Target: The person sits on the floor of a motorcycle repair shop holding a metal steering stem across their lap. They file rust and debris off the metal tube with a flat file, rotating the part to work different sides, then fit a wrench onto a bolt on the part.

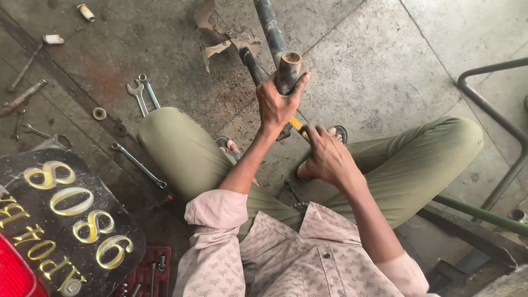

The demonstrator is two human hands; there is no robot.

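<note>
I'm gripping the metal tube [287,69] with my left hand [278,104], my right hand [324,157] clutching a yellow-handled tool [297,125] (head hidden); wrenches [142,93] are lying beside my knee [165,129].

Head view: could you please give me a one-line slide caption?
Seated on a concrete floor, left hand grips a rusty metal tube while right hand holds a yellow-handled tool.

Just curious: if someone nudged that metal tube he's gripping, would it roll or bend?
The tube looks like rusty steel, so probably stiff and heavy. Being round, it might roll once released, though the left hand steadies it now.
</note>
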